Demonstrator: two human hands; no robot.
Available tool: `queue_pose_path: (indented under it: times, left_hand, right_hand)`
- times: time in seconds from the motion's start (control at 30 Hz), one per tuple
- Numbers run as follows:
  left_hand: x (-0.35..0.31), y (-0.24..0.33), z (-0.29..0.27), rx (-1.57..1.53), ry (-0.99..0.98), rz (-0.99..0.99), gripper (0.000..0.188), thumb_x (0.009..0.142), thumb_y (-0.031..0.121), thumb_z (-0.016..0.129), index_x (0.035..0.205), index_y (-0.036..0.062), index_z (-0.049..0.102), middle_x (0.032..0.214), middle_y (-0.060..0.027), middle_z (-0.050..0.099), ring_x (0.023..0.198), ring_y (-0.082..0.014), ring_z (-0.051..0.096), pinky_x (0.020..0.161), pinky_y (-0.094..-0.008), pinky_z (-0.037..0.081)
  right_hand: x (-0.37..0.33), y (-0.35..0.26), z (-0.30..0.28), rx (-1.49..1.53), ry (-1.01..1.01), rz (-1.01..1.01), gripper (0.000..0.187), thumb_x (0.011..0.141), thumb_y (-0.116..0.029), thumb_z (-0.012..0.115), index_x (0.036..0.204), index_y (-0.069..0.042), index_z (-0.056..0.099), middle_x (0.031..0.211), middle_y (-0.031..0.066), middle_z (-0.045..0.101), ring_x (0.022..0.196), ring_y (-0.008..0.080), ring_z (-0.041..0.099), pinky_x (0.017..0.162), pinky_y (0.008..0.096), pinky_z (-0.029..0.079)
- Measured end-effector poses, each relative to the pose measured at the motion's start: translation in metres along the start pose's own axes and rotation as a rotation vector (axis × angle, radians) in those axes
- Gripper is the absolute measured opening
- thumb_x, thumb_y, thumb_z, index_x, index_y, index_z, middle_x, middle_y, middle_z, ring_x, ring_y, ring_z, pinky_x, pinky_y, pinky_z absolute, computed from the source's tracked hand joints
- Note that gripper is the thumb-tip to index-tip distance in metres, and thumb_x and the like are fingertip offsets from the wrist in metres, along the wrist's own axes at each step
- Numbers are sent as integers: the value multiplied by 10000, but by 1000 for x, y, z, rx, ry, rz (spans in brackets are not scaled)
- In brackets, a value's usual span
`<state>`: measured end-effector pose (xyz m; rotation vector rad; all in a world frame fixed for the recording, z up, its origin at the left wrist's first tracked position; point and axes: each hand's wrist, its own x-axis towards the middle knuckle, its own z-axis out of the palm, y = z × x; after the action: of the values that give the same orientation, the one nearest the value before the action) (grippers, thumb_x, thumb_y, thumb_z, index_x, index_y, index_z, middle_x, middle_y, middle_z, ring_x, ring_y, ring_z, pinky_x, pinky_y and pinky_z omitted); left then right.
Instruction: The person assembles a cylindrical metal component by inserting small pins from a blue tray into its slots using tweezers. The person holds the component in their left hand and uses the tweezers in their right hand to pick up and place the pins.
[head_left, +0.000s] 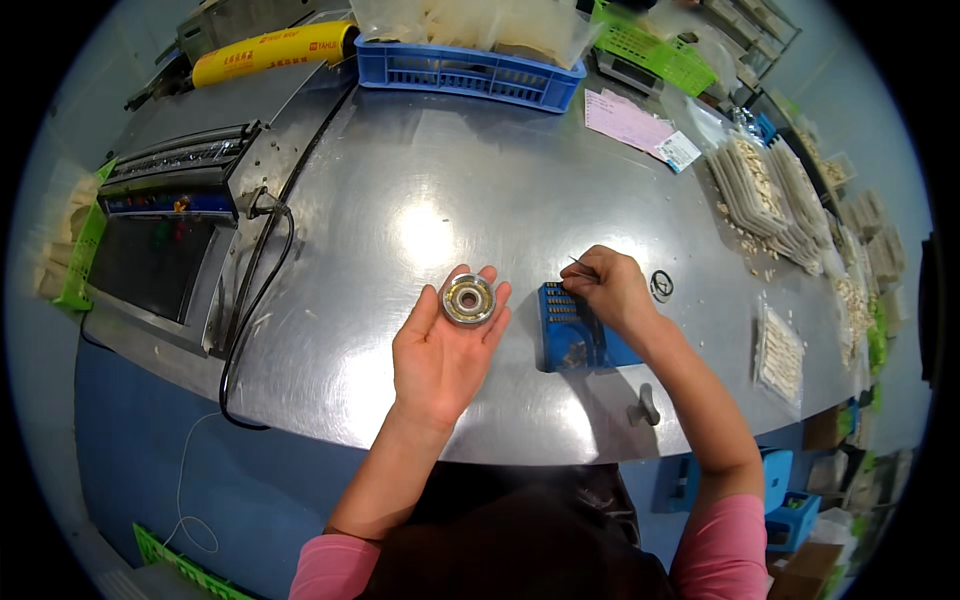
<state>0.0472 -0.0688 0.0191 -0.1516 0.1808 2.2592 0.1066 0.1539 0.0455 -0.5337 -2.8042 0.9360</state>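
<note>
On the raised palm and fingers of my left hand point(438, 365) rests a round metal wheel point(468, 300) with a hole in its middle and a brassy inner ring. My right hand point(616, 290) pinches a thin metal tool that looks like tweezers point(582, 268). Its fingertips are over the back edge of a blue box point(553, 348) on the steel table. Rows of small brass-coloured pieces point(562, 300) stand in the box's left part. The shadow and the hand hide some of the box.
Black rings point(661, 286) and a dark knob-like piece point(648, 406) lie near the box. At left stands a film-wrapping machine point(180, 190) with a cable point(285, 265). A blue crate point(470, 80), pink papers point(630, 120) and stacked trays of pale food point(750, 185) line the far and right sides.
</note>
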Motion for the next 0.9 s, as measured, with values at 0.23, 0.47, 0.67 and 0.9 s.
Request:
queue_pose_path:
  times: [0.23,0.47,0.67,0.9]
  left_hand:
    - [1,0,-1,-1,-20,-5,430,1017,339,293,1333,54,359,1387,-164,383,1344,-334,311,1136,-443,219]
    - [0,0,-2,11,-4,-11,436,1019,334,284,1349,54,342,1387,-165,378,1351,-333,301,1138,-440,212]
    - [-1,1,-3,22,-29,-10,446,1022,333,270,1363,50,316,1395,-165,361,1353,-336,297,1140,-440,208]
    - [-1,1,-1,47,-32,5,482,1025,333,244,1396,26,246,1401,-181,337,1355,-345,288,1150,-445,182]
  right_hand:
    - [1,-4,5,-25,3,5,103,794,-96,680,846,-9,697,889,113,662,808,268,654,734,336,509]
    - [-3,-7,9,-211,49,-122,86,792,-86,652,820,-17,695,877,115,635,764,309,634,705,376,516]
    - [-3,-12,11,-340,48,-223,105,761,-40,619,827,-22,699,861,124,620,758,329,627,708,397,515]
    - [-3,-12,12,-363,43,-208,112,747,-20,606,815,-14,695,850,145,614,752,341,623,710,408,515]
